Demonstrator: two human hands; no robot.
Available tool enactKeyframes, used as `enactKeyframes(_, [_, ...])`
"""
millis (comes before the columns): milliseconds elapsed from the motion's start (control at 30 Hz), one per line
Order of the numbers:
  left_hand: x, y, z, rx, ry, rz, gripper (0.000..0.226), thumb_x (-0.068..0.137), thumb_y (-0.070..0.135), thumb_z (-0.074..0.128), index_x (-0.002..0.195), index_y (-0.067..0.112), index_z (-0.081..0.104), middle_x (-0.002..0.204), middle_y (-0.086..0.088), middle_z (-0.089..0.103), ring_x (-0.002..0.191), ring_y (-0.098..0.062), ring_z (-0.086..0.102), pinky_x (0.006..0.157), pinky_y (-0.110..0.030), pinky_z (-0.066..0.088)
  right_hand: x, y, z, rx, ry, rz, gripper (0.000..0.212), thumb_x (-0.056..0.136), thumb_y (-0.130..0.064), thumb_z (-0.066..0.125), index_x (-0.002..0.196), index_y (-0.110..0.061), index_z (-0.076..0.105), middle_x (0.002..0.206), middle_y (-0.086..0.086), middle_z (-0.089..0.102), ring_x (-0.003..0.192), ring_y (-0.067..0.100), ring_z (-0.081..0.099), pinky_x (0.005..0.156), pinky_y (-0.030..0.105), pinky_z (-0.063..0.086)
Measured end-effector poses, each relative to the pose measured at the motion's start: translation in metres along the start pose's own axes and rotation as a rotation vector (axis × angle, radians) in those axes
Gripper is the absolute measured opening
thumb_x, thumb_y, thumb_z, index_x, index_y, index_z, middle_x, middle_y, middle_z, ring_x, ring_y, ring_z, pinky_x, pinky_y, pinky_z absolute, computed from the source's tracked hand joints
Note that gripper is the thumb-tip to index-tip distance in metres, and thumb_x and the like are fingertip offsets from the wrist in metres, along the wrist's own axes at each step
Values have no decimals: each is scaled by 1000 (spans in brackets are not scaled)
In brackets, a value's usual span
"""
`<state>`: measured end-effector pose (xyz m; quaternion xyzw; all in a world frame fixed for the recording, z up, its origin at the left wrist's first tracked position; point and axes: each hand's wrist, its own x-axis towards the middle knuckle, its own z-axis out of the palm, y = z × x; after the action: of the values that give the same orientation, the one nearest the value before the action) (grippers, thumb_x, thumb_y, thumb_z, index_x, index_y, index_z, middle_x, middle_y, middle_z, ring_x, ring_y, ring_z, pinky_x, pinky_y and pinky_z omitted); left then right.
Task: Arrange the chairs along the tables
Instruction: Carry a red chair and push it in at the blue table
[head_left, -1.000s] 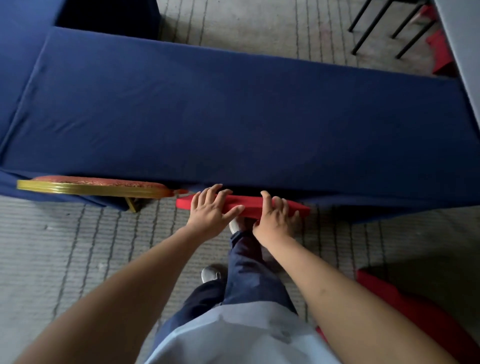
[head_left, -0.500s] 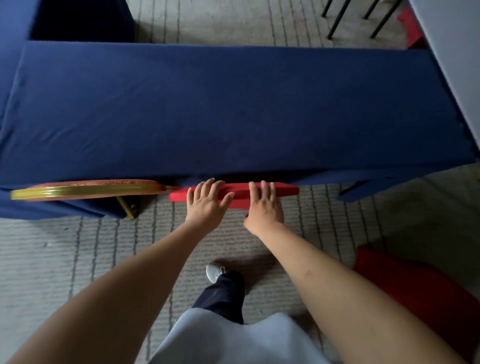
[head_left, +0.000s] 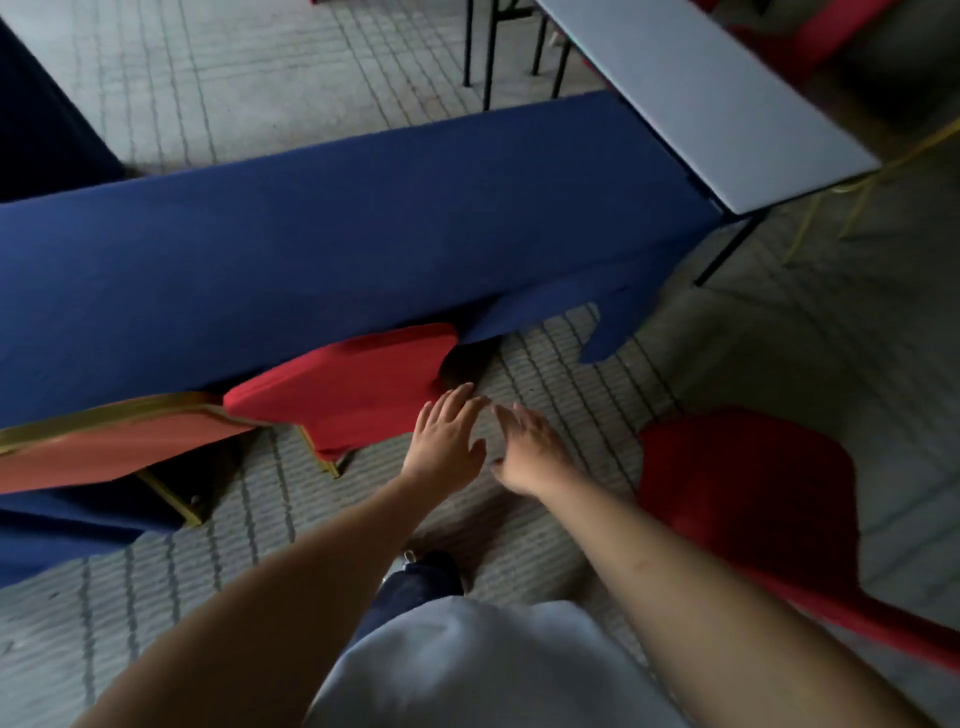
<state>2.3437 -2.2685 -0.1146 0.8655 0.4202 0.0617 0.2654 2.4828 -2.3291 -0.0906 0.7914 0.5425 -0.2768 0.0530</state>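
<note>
Below your outstretched arms, your left hand (head_left: 445, 441) and your right hand (head_left: 530, 451) hover side by side over the grey striped carpet (head_left: 597, 364), fingers spread and loose, palms down, holding nothing. Your left fingertips sit just beside the right edge of the red fabric-covered chair (head_left: 348, 382), though you cannot tell from this view whether they touch it.

That chair is tucked against the near side of the long table draped in dark blue cloth (head_left: 337, 239), its back rising just in front of the cloth edge. The broad red back runs roughly parallel to the table's long axis, which slants from lower left up to upper right across your view, so the chair faces the table.

To its left, touching or nearly so, stands a second chair with an orange-red back and gold metal frame (head_left: 114, 441), lined up the same way along the same edge. To your right, well apart from the table, a third red-covered chair (head_left: 748, 493) stands on the carpet. Beyond the blue table's far end lies a bare grey folding table (head_left: 696, 88) on black legs.
</note>
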Motion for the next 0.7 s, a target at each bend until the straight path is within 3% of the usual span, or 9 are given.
enactKeyframes(200, [-40,111,57,58,-81,192,62,88,31,59,147,29,38,160,-1,28,147,-23,25,121,-42,14,-112,123,24,125,35,172,84,93,-39,59,161,-26,11,168,9,8,153,32,14,124,41,17])
enactKeyframes(333, [-75,188,101,69,-184,307,64,91,30,56,151,30,34,162,0,22,149,-21,20,123,-43,9,-197,196,47,136,106,276,87,88,-41,65,159,-20,19,162,15,25,149,33,25,120,38,25])
enactKeyframes(433, [-101,238,129,78,-243,411,66,91,31,54,153,28,31,163,-1,20,151,-22,18,123,-45,9,-260,236,59,156,178,359,85,84,-36,67,157,-19,26,160,15,29,144,34,31,116,38,30])
enactKeyframes(567, [-133,303,157,90,-290,551,65,90,29,57,151,26,35,162,-2,25,149,-20,20,120,-37,7,-330,280,85,228,243,490,82,84,-37,65,156,-22,29,159,13,33,143,34,34,114,41,35])
enactKeyframes(700, [-155,359,186,134,-355,700,71,80,39,46,150,26,38,161,-1,27,147,-22,27,119,-41,16,-390,316,104,305,251,643,85,86,-37,64,159,-24,22,161,13,27,147,36,27,117,45,32])
